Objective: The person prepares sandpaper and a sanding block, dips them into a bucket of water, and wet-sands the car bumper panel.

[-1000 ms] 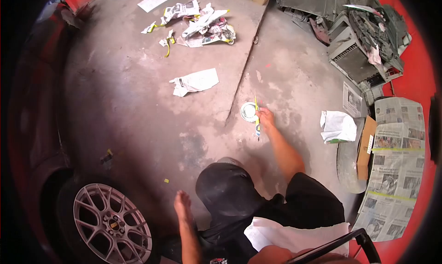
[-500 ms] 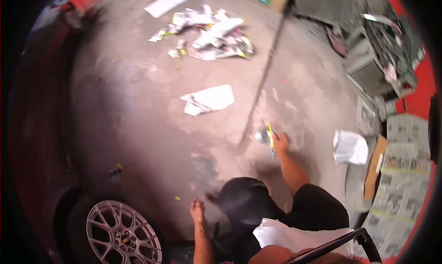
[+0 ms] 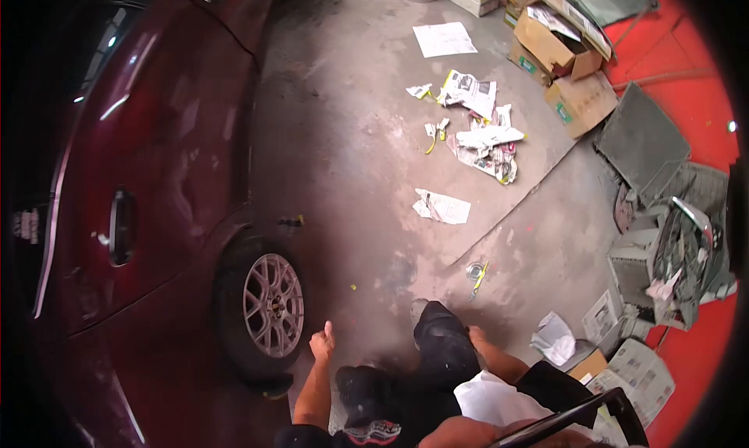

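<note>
My left hand (image 3: 322,343) hangs beside the car wheel (image 3: 275,306), fingers curled in and one digit pointing up; nothing shows in it. My right hand (image 3: 475,337) is beside my knee, its fingers mostly hidden. On the floor ahead of it lies a thin yellow strip-like item (image 3: 481,279), against a small round silvery object (image 3: 474,271). Neither hand touches them. Farther ahead are a torn sheet of paper (image 3: 445,207) and a heap of crumpled newspaper with yellow tape (image 3: 488,138).
A dark red car (image 3: 172,175) fills the left side. To the right stand cardboard boxes (image 3: 581,104), a dark flat panel (image 3: 644,142), a grey bin of parts (image 3: 636,257) and newspaper sheets (image 3: 636,374). White crumpled paper (image 3: 554,339) lies nearer. A small dark item (image 3: 291,222) rests by the tyre.
My right hand has let go of the yellow strip-like item and drawn back to my knee. The view has swung left, bringing the car's side into sight.
</note>
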Tool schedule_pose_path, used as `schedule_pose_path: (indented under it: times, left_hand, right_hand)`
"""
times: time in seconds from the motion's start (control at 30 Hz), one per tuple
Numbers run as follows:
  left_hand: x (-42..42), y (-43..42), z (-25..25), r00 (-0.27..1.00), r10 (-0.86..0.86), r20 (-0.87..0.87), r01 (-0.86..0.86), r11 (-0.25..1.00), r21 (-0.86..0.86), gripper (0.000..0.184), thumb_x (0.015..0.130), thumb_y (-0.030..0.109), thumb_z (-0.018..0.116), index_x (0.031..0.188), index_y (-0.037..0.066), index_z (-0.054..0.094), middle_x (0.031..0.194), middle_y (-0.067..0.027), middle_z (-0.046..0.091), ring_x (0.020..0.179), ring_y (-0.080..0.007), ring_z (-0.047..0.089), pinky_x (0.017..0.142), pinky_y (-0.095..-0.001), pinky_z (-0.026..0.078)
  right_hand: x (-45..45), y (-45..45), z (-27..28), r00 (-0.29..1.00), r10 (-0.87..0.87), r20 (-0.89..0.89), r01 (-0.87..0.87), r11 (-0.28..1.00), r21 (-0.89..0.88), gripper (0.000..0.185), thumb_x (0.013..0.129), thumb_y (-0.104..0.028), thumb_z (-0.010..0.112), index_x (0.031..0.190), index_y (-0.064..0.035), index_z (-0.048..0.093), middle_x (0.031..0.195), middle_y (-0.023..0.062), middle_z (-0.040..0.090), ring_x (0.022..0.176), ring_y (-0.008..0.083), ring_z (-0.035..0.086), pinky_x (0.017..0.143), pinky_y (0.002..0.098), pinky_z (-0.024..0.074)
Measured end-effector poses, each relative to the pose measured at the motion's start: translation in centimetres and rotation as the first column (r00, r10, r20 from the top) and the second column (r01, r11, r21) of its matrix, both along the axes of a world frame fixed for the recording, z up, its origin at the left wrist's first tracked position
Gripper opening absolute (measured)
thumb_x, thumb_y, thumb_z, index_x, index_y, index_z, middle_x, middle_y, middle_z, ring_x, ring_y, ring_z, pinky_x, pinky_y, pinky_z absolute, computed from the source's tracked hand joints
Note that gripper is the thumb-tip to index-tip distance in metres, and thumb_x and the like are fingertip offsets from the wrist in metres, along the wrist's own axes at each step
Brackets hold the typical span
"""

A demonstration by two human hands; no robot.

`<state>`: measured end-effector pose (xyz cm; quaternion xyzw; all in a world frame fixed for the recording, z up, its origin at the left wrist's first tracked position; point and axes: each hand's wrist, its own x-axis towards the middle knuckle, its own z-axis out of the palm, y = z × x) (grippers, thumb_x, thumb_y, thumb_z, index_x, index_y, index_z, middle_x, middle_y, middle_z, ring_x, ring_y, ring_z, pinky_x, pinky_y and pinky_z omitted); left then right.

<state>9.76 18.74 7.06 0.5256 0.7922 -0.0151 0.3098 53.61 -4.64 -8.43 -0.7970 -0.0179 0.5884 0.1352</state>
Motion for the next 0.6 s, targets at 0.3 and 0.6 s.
schedule_pose_path:
  times: [0.3,0.6]
  left_hand:
    - [-1.1,-9.9,5.1,0.881,-0.287,0.376,0.458,0.718,-0.525,0.057,0.088,0.046,0.062,0.115,-0.004,0.063,0.126,-0.0246,0.062,0.121,-0.0357,0.059,0.104,-0.0420,0.045]
    - [13.7,22.7,23.5,0.730,-0.389,0.562,0.547,0.826,-0.139,0.032,0.090,0.018,0.065,0.115,-0.002,0.064,0.101,-0.0145,0.069,0.096,-0.0240,0.067,0.087,-0.0347,0.052]
  right_hand:
    - [16.0,13.6,15.5,0.904,0.334,0.266,-0.360,0.931,0.056,0.031,0.088,-0.032,0.061,0.089,-0.0026,0.071,0.085,0.0166,0.072,0.081,0.0339,0.071,0.074,0.0432,0.0553]
    - [27.8,39.6,17.8,0.844,0.332,0.422,-0.457,0.856,0.240,0.034,0.090,-0.030,0.069,0.111,-0.0037,0.068,0.095,0.0111,0.070,0.075,0.0175,0.067,0.060,0.0342,0.0578]
